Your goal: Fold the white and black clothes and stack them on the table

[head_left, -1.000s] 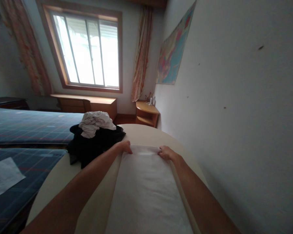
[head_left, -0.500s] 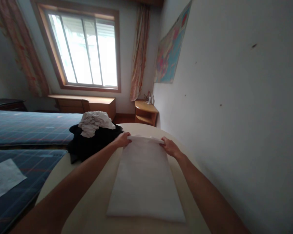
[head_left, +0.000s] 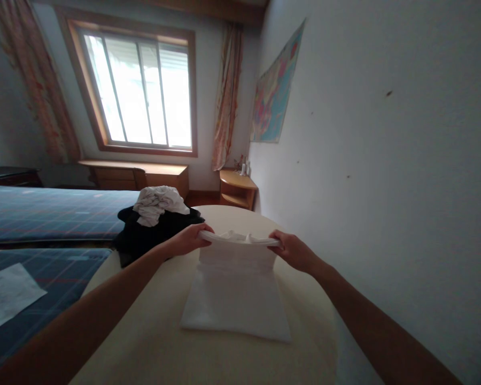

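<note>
A folded white garment (head_left: 236, 305), perhaps a shirt, lies lengthwise on the round cream table (head_left: 144, 331). Its near part rests flat on the tabletop, while the far part is lifted and bends upward at a crease. My left hand (head_left: 190, 238) pinches the left corner of the raised far edge. At the opposite corner, my right hand (head_left: 294, 249) grips the same edge between thumb and fingers. Between the hands the edge sags slightly, with small rumples of white cloth showing behind it.
A heap of black clothing (head_left: 144, 238) with a crumpled light-coloured cloth (head_left: 160, 203) on top sits at the table's left edge. Blue plaid mattresses (head_left: 64, 211) lie to the left, one bearing a white sheet (head_left: 12, 294). A white wall (head_left: 385, 224) stands close on the right.
Both hands have raised the garment's far edge off the table and moved slightly apart. A crease now crosses the garment, which lay nearly flat before. The camera view has shifted a little.
</note>
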The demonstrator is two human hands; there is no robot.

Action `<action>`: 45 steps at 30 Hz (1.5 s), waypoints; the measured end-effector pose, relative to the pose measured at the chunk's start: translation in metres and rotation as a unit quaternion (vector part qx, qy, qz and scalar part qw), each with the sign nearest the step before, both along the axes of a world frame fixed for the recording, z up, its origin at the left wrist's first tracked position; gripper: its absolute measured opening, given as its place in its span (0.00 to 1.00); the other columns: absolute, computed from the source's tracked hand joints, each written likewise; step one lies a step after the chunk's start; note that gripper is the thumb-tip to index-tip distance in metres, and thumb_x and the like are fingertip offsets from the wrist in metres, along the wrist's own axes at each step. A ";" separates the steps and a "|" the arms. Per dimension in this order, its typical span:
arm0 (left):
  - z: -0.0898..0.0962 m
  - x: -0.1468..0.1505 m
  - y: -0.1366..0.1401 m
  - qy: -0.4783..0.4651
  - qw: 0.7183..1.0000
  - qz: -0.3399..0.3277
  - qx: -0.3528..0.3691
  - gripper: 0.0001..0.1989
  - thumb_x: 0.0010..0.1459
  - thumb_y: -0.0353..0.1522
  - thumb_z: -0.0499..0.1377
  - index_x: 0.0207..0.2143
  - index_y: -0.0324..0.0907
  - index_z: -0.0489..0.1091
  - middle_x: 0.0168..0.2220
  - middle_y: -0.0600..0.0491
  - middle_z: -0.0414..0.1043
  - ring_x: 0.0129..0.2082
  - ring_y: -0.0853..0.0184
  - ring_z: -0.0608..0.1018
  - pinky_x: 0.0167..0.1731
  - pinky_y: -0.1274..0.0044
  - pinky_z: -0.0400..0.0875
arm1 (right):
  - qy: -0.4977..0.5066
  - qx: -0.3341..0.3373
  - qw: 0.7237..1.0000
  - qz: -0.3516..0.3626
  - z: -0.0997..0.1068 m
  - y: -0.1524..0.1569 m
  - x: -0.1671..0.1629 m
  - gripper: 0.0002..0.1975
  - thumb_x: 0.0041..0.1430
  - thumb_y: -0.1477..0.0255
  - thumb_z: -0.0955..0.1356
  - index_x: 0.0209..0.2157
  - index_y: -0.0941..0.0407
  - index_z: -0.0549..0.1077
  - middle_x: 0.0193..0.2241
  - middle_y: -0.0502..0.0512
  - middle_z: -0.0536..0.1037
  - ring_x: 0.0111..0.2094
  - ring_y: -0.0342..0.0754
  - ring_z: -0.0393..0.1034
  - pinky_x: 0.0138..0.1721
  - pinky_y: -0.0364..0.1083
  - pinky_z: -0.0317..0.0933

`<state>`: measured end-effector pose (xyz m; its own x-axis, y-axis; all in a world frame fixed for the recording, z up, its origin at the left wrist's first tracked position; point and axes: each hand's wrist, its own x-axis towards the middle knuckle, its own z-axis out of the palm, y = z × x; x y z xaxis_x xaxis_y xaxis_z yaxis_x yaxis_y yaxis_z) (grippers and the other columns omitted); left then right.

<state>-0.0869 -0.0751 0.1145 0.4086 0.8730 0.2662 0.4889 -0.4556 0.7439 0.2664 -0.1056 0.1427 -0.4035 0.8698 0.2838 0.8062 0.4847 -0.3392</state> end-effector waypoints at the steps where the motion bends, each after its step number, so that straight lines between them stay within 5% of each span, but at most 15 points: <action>1: -0.001 -0.001 -0.009 0.005 1.000 0.000 -0.009 0.18 0.49 0.39 0.63 0.41 0.38 0.72 0.31 0.55 0.72 0.31 0.68 0.72 0.32 0.79 0.67 | -0.004 0.000 1.000 0.006 0.001 -0.009 0.000 0.06 0.60 0.67 0.66 0.37 0.54 0.72 0.30 0.52 0.78 0.31 0.47 0.71 0.33 0.42 0.57; 9: -0.022 -0.005 -0.075 0.061 0.998 -0.020 -0.022 0.15 0.54 0.42 0.62 0.39 0.41 0.73 0.31 0.55 0.73 0.31 0.67 0.72 0.32 0.79 0.65 | -0.019 -0.001 0.999 0.035 -0.015 -0.058 0.000 0.04 0.58 0.70 0.67 0.35 0.53 0.73 0.32 0.53 0.78 0.36 0.49 0.72 0.40 0.45 0.59; 15: -0.041 -0.005 -0.108 0.069 0.997 -0.043 -0.006 0.11 0.51 0.29 0.61 0.39 0.44 0.74 0.40 0.53 0.75 0.40 0.65 0.76 0.43 0.77 0.68 | -0.059 -0.012 0.998 0.034 -0.045 -0.083 0.002 0.08 0.53 0.77 0.67 0.36 0.54 0.72 0.34 0.53 0.77 0.39 0.50 0.71 0.46 0.47 0.57; 28: -0.079 -0.004 -0.129 0.111 0.993 -0.048 0.011 0.18 0.46 0.22 0.59 0.39 0.47 0.76 0.42 0.52 0.72 0.46 0.63 0.73 0.50 0.74 0.65 | -0.077 -0.055 0.994 0.053 -0.082 -0.116 0.004 0.12 0.49 0.80 0.65 0.37 0.52 0.68 0.45 0.56 0.75 0.49 0.52 0.67 0.53 0.50 0.55; 34: -0.097 -0.007 -0.131 0.121 0.990 -0.049 0.061 0.26 0.41 0.19 0.57 0.42 0.47 0.74 0.45 0.52 0.71 0.49 0.61 0.71 0.53 0.71 0.63 | -0.126 -0.054 0.989 0.047 -0.081 -0.125 -0.002 0.15 0.48 0.78 0.64 0.40 0.54 0.69 0.48 0.56 0.74 0.51 0.53 0.65 0.56 0.52 0.53; 41: -0.083 -0.005 -0.139 0.151 0.980 -0.064 0.113 0.20 0.50 0.27 0.62 0.46 0.51 0.76 0.42 0.52 0.72 0.45 0.62 0.73 0.57 0.65 0.57 | -0.129 -0.031 0.991 0.036 -0.083 -0.130 -0.007 0.18 0.49 0.79 0.64 0.44 0.53 0.71 0.48 0.55 0.74 0.51 0.52 0.65 0.58 0.53 0.50; 45: -0.066 0.007 -0.138 0.207 0.966 -0.070 0.136 0.09 0.63 0.37 0.57 0.36 0.47 0.78 0.33 0.53 0.73 0.38 0.65 0.75 0.53 0.66 0.60 | -0.156 -0.026 0.986 0.050 -0.072 -0.130 -0.009 0.08 0.56 0.70 0.67 0.38 0.54 0.74 0.42 0.56 0.76 0.46 0.53 0.68 0.55 0.54 0.53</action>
<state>-0.0799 -0.2130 0.0490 0.6385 0.7219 0.2668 0.6385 -0.6904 0.3401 0.2571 -0.2359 0.0703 -0.5487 0.8313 0.0884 0.8242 0.5557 -0.1096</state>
